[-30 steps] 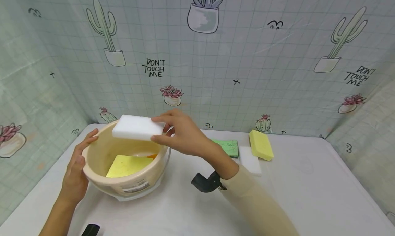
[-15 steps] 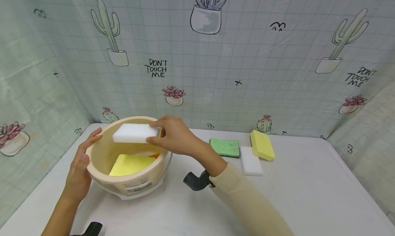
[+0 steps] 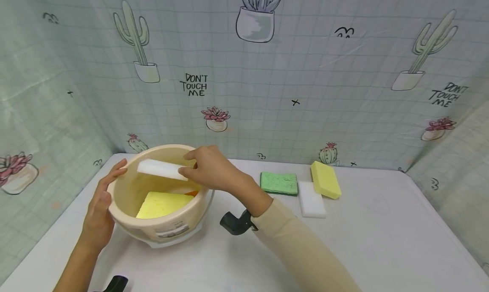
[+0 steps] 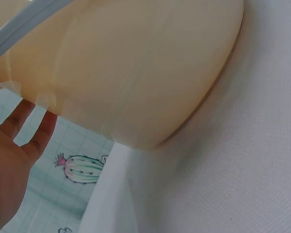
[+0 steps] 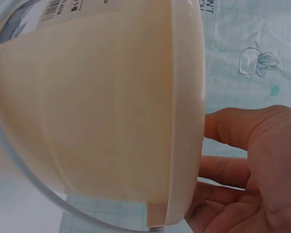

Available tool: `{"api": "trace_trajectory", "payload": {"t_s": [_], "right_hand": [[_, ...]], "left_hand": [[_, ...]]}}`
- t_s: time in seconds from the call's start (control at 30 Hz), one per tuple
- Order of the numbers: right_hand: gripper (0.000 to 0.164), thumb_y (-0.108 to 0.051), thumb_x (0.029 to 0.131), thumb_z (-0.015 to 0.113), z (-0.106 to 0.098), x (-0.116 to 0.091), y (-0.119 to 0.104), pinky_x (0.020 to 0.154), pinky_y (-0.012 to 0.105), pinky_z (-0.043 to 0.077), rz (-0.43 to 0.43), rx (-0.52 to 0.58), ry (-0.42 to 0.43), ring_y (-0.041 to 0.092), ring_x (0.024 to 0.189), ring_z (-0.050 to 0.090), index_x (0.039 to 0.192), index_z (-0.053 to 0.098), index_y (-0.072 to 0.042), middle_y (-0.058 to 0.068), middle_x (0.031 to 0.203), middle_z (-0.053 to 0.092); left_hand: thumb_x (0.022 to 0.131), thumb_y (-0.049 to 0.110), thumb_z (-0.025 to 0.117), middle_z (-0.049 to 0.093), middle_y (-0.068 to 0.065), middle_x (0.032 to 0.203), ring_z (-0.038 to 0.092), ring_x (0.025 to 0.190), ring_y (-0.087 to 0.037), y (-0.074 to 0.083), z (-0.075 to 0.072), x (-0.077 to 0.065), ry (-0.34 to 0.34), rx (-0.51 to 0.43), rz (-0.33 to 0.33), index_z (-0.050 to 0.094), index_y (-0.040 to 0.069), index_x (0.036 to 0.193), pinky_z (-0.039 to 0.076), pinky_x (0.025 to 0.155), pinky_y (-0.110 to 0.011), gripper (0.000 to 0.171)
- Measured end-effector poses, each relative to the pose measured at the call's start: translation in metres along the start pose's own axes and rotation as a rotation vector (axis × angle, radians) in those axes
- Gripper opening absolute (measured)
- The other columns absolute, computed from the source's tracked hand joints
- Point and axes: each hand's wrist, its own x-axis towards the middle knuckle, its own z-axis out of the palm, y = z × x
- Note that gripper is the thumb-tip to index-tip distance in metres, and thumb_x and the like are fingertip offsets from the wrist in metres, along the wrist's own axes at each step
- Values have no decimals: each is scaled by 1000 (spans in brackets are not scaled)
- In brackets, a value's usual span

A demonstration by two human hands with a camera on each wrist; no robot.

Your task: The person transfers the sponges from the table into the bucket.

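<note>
My right hand (image 3: 215, 167) pinches a white sponge block (image 3: 162, 169) by its right end, holding it tilted inside the cream bucket (image 3: 127, 217). Below the block, a yellow sponge (image 3: 164, 204) lies in the bucket, with a bit of orange (image 3: 192, 193) behind it. In the right wrist view the bucket wall (image 5: 102, 107) hides the block and the fingertips of my right hand (image 5: 266, 170). My left hand (image 3: 98, 215) rests against the bucket's left side, its fairly straight fingers reaching the rim. The left wrist view shows those fingers (image 4: 41, 133) touching the outer wall.
Right of the bucket, a green sponge (image 3: 279, 183), another white block (image 3: 311, 200) and a yellow sponge (image 3: 326, 180) lie on the white table (image 3: 382, 232). A patterned cloth (image 3: 259, 88) hangs behind. The bucket's grey handle (image 5: 34, 179) hangs down its side.
My right hand has moved left and lowered the white block from rim height into the bucket, tipping it more edge-on. My left hand stays against the bucket.
</note>
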Motion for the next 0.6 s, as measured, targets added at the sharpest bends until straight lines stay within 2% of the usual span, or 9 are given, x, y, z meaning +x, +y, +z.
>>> {"api": "trace_trajectory", "payload": {"t_s": [0.1, 0.13, 0.23, 0.43, 0.6], "right_hand": [[40, -24, 93, 63, -1, 1, -1, 67, 14, 48, 20, 4, -11, 4, 87, 63, 127, 60, -3, 5, 119, 65], [41, -24, 93, 63, -1, 0, 0, 66, 14, 49, 24, 10, -16, 4, 87, 64, 128, 60, -3, 5, 121, 65], [42, -24, 93, 64, -3, -1, 2, 65, 15, 49, 12, 36, -23, 4, 84, 63, 129, 59, -3, 6, 119, 65], [41, -24, 93, 63, -11, -9, 6, 63, 17, 49, -23, 77, 4, 5, 80, 59, 129, 59, -6, 1, 103, 66], [38, -23, 94, 62, -26, -23, 18, 61, 21, 50, -50, 95, 62, 9, 82, 58, 129, 60, -9, 1, 109, 64]], "left_hand": [[104, 22, 27, 16, -13, 156, 8, 144, -22, 0, 0, 0, -2, -1, -2, 33, -3, 144, 15, 111, -21, 47], [104, 22, 27, 16, -13, 156, 9, 144, -22, 1, 0, 0, -1, -3, -3, 33, -3, 144, 15, 111, -21, 47], [104, 22, 27, 16, -13, 156, 9, 144, -23, 0, 0, 1, -1, -3, -7, 33, -3, 144, 15, 111, -21, 47], [104, 23, 27, 16, -12, 156, 10, 143, -22, 0, 0, 0, 6, 4, -16, 33, -2, 144, 16, 110, -20, 47], [104, 23, 28, 16, -12, 156, 11, 143, -22, 1, 1, 0, 11, 3, -21, 34, -2, 143, 16, 110, -20, 47]]}}
